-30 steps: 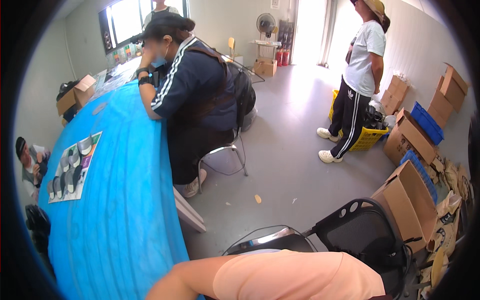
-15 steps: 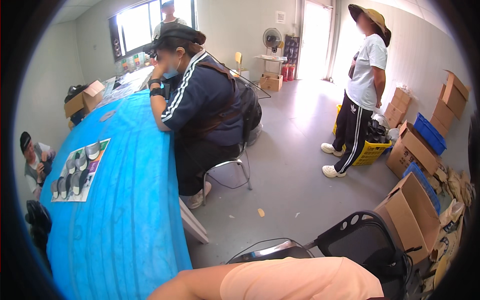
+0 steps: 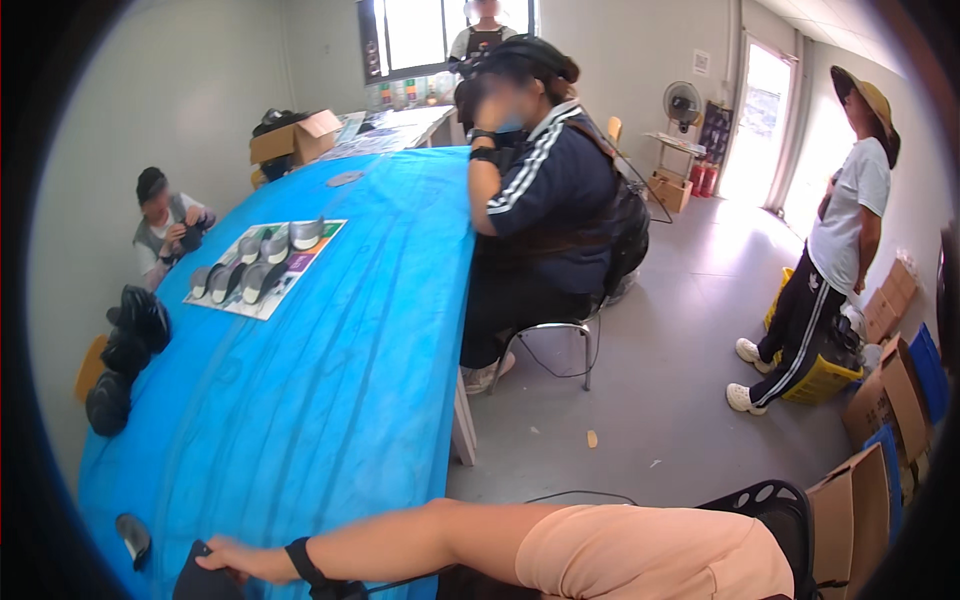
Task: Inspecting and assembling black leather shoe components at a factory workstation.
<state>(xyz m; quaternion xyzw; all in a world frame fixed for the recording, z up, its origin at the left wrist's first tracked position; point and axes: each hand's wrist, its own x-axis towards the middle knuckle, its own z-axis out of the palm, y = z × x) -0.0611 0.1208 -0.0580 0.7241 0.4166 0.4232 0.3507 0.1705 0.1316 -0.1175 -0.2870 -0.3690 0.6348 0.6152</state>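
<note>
My right hand reaches in at the lower left, its arm stretched across the lower edge with a black strap at the wrist. The thumb and fingers close on a dark, flat-looking piece, cut off by the lower edge, so its kind is unclear. Close by on the blue-covered table lies a small curved grey-and-black piece. Farther off, several similar curved pieces rest in rows on a printed sheet. My left hand is not in view.
A person in a dark striped top sits at the table's right side; another works at its far left, near black bundles. A standing person is at right, by a yellow crate. Cardboard boxes and a black chair stand nearby.
The view has swung left, so the table and people appear farther right. My right hand has come into view with the dark piece, and the small curved piece beside it shows too.
</note>
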